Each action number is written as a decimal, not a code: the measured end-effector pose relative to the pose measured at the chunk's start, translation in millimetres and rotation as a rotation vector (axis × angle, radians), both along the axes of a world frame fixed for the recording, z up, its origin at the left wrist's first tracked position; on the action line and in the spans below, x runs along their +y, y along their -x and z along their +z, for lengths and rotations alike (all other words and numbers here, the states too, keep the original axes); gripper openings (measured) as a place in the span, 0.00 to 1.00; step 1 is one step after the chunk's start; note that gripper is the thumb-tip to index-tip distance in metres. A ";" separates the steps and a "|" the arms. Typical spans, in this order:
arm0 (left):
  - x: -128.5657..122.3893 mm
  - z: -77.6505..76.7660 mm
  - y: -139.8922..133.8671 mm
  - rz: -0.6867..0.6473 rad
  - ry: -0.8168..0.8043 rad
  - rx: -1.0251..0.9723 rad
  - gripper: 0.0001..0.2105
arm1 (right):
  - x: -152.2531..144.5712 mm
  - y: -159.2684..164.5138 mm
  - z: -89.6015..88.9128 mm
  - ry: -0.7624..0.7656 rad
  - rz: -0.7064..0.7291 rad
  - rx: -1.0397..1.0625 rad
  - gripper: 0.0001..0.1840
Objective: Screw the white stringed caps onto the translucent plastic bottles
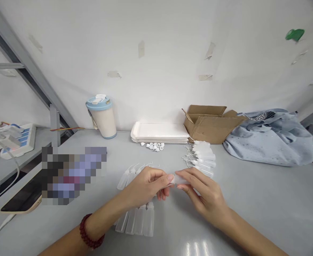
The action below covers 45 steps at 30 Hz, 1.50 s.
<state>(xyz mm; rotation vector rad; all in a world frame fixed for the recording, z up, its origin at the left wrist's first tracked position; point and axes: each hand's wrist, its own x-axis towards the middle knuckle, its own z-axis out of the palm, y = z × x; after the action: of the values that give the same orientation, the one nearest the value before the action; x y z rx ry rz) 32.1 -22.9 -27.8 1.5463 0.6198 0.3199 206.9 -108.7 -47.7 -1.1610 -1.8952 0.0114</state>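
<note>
- Grey table against a white wall w/ bits of old tape stuck on it; grey metal frame slants down at far left.
- Left hand & right hand meet near table centre, fingertips almost touching.
- Both pinch one small clear bottle between them, held just above the table. Left thumb + forefinger closed narrow on its left end; right fingers closed on its right end, other fingers loosely curled.
- Can't tell if the bottle has its cap on – fingers cover most of it.
- Red bead bracelet on left wrist.
- Row of clear bottles lies flat under/near the left hand, side by side, touching.
- More bottles w/ thin bent nozzles just behind the left hand.
- Another batch of bottles stacked just beyond the right hand, nozzles pointing left.
- Small white caps in a loose pile at the back, right in front of a stack of white trays.
- Open cardboard box beside the trays, at right.
- Blue-grey cloth bag slumped next to the box, far right.
- Cream cup w/ blue lid stands upright by the wall, left of the trays.
- Phone lies flat at the table's left edge; white cable runs by it.
- Green clip-like thing up on the wall, top right.
</note>
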 end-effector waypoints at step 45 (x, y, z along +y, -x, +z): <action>34.0 -4.8 4.6 0.305 -0.588 0.218 0.13 | 12.6 -30.9 -1.0 0.014 -0.525 -0.640 0.16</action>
<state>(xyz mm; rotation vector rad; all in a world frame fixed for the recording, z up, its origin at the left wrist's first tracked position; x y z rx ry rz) 27.5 11.1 -32.5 2.0666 0.9982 0.6084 237.7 -96.1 -48.6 -1.7881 -2.0452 -0.7093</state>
